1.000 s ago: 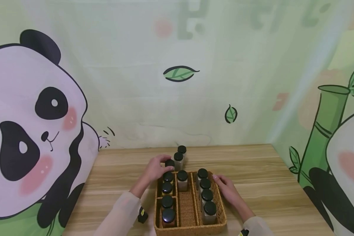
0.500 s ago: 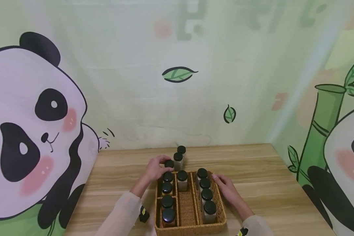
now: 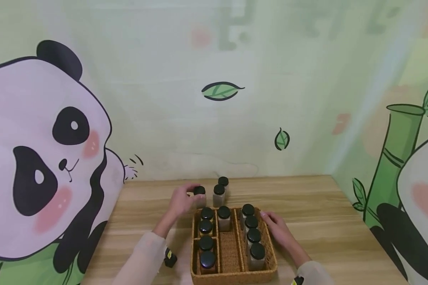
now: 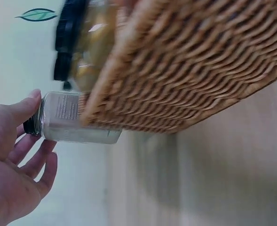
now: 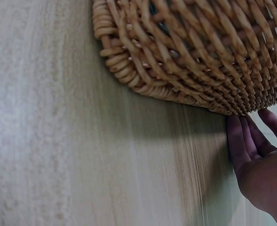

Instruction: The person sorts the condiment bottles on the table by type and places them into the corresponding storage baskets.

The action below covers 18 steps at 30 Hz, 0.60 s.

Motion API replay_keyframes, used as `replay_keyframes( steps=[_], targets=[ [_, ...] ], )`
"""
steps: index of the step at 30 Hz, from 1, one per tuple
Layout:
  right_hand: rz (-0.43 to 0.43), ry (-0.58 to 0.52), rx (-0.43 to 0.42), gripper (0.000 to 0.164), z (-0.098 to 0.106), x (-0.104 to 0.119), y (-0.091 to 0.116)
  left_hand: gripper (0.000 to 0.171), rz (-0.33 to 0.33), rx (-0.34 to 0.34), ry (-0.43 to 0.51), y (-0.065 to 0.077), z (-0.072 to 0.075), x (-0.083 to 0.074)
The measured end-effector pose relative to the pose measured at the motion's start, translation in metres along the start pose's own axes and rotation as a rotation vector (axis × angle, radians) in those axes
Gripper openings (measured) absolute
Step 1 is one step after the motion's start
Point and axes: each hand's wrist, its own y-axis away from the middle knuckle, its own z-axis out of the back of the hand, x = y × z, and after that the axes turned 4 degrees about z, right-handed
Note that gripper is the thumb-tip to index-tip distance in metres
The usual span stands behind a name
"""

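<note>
In the head view my left hand pinches a clear spice jar by its black lid, just behind the wicker basket's back left corner. The left wrist view shows the jar upright against the table, its label facing the basket, thumb and fingers around the lid. My right hand rests against the basket's right side. Seen from the right wrist, its fairly straight fingers touch the woven wall low down. The basket holds several black-lidded jars in its left and right compartments and one jar in the middle.
Two more black-lidded jars stand behind the basket, one behind the other. The wooden table ends at a printed panda backdrop. A small black object with a yellow mark is at the left wrist.
My left hand and its jar have moved left and back, away from the basket's rear rim and the two standing jars. The right hand stays at the basket. The head view has shifted slightly.
</note>
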Motion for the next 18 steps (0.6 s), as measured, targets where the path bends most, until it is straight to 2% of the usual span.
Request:
replay_keyframes(
  steps=[6,12,15,18],
  targets=[
    [-0.007,-0.005,0.003,0.056,0.001,-0.002,0.002,0.048,-0.059,-0.04,-0.032,-0.005,0.02,-0.023],
    [-0.014,-0.017,0.0,0.054,0.0,-0.002,0.001,0.048,-0.108,-0.062,-0.008,0.002,0.037,-0.06],
    [-0.012,-0.012,0.0,0.054,-0.001,-0.002,0.0,0.047,-0.13,-0.041,-0.024,0.01,0.04,-0.083],
    [-0.009,-0.011,-0.001,0.053,-0.001,-0.002,0.001,0.047,-0.16,0.013,-0.047,0.021,0.039,-0.104]
  ],
)
